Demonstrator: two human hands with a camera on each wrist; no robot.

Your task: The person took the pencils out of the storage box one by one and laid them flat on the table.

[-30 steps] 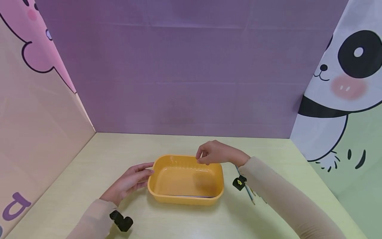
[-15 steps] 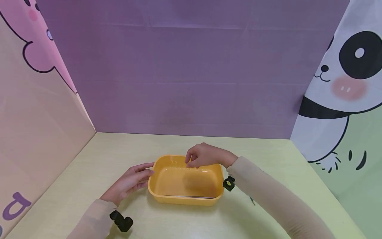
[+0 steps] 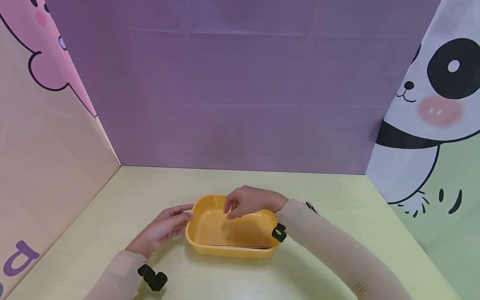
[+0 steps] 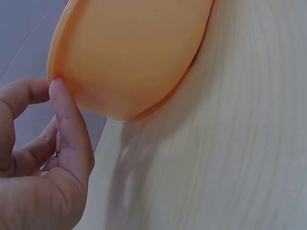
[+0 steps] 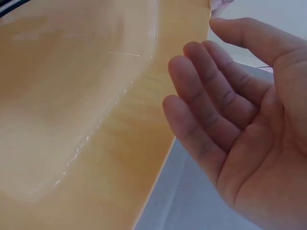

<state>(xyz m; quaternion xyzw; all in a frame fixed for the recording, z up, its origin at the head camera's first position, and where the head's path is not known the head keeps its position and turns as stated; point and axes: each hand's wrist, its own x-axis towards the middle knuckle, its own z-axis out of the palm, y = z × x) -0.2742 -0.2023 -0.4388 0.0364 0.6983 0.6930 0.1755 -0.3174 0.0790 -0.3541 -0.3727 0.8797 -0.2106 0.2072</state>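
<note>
A yellow plastic tray (image 3: 210, 227) sits on the table. At its left end my left hand (image 3: 165, 227) pinches the rim with thumb and index finger; the left wrist view shows this grip on the tray's wall (image 4: 129, 57). Over the tray's far half hovers my right hand (image 3: 249, 202), fingers loosely bent. Seen from the right wrist, this hand (image 5: 240, 115) holds nothing, its palm facing the tray. Along the near inner wall lies a thin dark stick (image 3: 236, 246), part of which appears as a dark strip (image 5: 12, 6) in the right wrist view.
Past the right sleeve (image 3: 330, 233) pokes the end of a slim dark thing (image 3: 311, 207) on the table. The sleeve hides the table behind it. A purple backdrop (image 3: 240, 104) rises at the back, with printed panels on both sides.
My right hand has moved left and slightly nearer, from the tray's far right rim to over its middle. The pencils on the right are now mostly hidden by the sleeve. The left hand stays put.
</note>
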